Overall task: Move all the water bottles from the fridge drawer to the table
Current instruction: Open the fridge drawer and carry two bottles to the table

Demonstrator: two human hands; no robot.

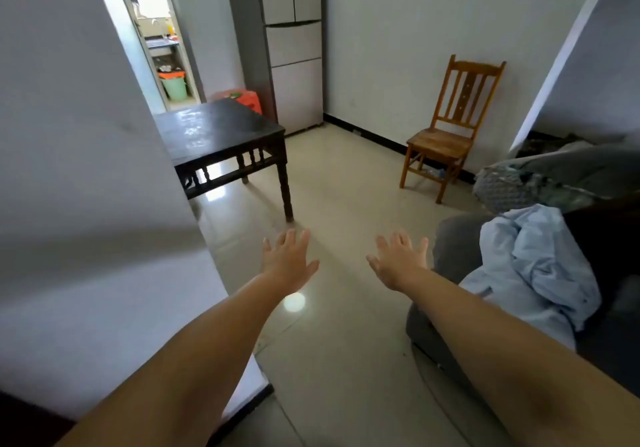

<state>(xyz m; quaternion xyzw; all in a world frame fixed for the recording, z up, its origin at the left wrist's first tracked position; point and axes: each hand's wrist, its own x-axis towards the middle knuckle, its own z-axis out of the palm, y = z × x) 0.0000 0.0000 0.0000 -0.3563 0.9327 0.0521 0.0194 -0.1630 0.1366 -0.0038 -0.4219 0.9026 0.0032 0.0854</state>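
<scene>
You have not started yet: your left hand (pixel 288 262) and right hand (pixel 400 262) reach out low in the frame, fingers spread and holding nothing, the dark wooden table (pixel 214 131) has no bottles, and the tall silver fridge (pixel 294 44) at the top middle is closed, hiding them.

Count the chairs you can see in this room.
1: a brown wooden slat-back chair against the white wall, right of the silver fridge. Others may be hidden behind the near wall.
</scene>
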